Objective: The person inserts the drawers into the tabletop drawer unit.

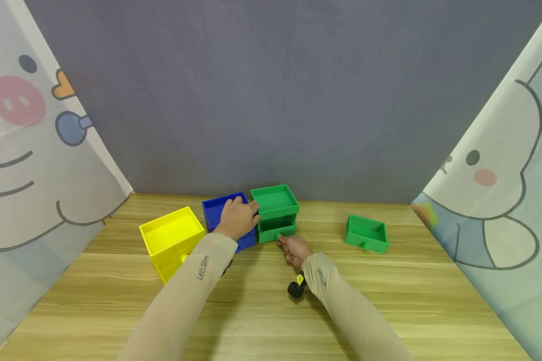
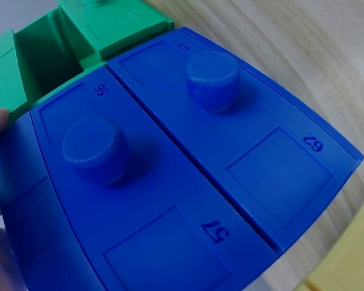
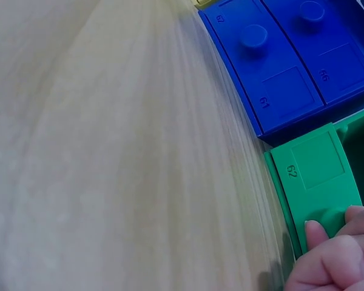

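My right hand (image 1: 294, 249) pinches the round knob (image 3: 329, 220) on the front of the lower green drawer (image 1: 271, 234) between thumb and fingers. That drawer sits in the green cabinet (image 1: 275, 201), partly pulled out beneath an open upper slot. Over the right part of the blue cabinet (image 1: 213, 209), my left hand (image 1: 237, 218) reaches across, its fingertips at the green cabinet's left side. Two closed blue drawers with round knobs (image 2: 97, 148) show in the left wrist view. A separate green drawer (image 1: 367, 234) lies on the table to the right, its knob facing me.
A yellow cabinet (image 1: 173, 235) stands at the left, partly behind my left forearm. Blue and green cabinets stand side by side near the grey back wall (image 1: 271, 100). Printed cloth panels (image 1: 492, 150) flank the wooden table (image 1: 433, 301).
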`<state>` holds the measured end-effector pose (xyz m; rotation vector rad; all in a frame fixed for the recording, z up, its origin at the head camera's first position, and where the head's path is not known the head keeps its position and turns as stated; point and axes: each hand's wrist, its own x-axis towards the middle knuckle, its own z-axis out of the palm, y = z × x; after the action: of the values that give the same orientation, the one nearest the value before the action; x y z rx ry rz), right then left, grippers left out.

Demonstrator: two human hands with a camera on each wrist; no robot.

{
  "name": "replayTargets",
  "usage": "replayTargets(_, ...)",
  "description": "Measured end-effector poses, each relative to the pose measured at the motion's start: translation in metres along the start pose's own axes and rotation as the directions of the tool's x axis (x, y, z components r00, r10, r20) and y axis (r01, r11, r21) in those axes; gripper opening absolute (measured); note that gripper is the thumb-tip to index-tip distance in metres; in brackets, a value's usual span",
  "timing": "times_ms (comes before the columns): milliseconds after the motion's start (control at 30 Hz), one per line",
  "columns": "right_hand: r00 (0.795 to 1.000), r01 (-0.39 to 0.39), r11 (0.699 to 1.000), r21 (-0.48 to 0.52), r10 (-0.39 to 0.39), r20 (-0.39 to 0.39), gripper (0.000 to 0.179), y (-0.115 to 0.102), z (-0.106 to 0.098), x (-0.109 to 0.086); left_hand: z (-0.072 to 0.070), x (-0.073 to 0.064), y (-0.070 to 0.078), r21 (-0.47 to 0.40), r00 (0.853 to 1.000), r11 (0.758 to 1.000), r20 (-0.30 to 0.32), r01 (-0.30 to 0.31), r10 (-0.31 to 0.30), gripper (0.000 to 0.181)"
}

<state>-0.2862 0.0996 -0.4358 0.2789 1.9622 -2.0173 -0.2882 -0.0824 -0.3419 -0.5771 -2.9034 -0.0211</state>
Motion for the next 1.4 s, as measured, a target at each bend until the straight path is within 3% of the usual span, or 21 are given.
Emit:
replayTargets(700, 0.999, 0.009, 0.997, 0.078, -0.005, -0.05, 0.025, 0.001, -0.001, -0.002, 0.002, 0.003, 0.005, 0.015, 0.996, 0.998, -0.067, -0.056, 0.057, 0.039)
replayTargets(800, 0.999, 0.014, 0.998, 0.069, -0.012, -0.035, 0.024, 0.003, -0.002, -0.001, 0.001, 0.001, 0.003, 0.016, 0.996, 0.998, -0.066, -0.057, 0.058, 0.04)
replayTargets(933, 0.997, 0.049, 0.998, 0.034, -0.051, 0.059, 0.024, 0.006, -0.008, -0.003, 0.001, -0.002, -0.001, 0.005, 0.995, 0.998, -0.083, -0.057, 0.058, 0.039)
replayTargets(1133, 0.99, -0.009, 0.998, -0.067, 0.018, 0.14, 0.025, -0.001, -0.025, -0.019, 0.003, -0.005, -0.006, -0.008, 0.994, 0.999, -0.1, -0.046, 0.045, 0.038)
replayTargets(1400, 0.988, -0.032, 0.999, -0.042, 0.038, 0.148, 0.05, -0.006, -0.079, -0.045, 0.009, -0.003, -0.008, -0.019, 0.994, 0.998, -0.098, -0.054, 0.052, 0.039)
